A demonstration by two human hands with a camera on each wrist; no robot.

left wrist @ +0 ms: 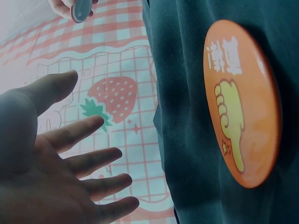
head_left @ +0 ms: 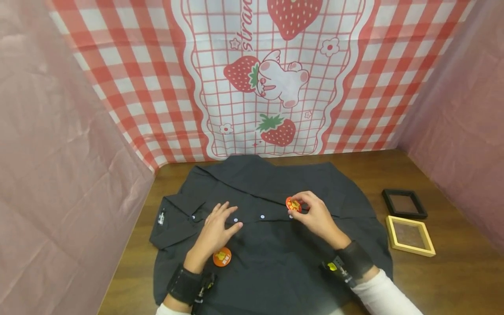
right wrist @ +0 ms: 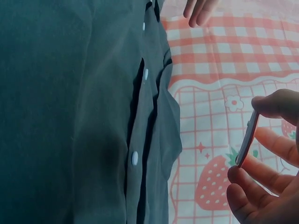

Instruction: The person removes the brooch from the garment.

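My right hand (head_left: 316, 218) pinches a round red badge (head_left: 293, 204) by its edges, above the button row of a dark shirt (head_left: 271, 253). In the right wrist view that badge (right wrist: 247, 138) appears edge-on between thumb and fingers. My left hand (head_left: 214, 234) hovers over the shirt with fingers spread and nothing in them. An orange badge (head_left: 222, 257) with a yellow thumbs-up lies on the shirt just below the left hand. The same orange badge (left wrist: 243, 105) looks large in the left wrist view. White buttons (right wrist: 135, 158) run along the shirt's placket.
Right of the shirt, a black frame (head_left: 404, 204) and a pale yellow frame (head_left: 410, 236) lie on the wooden table (head_left: 460, 280). A checked strawberry cloth (head_left: 252, 100) hangs behind. Pink cloth (head_left: 67, 166) hangs at both sides.
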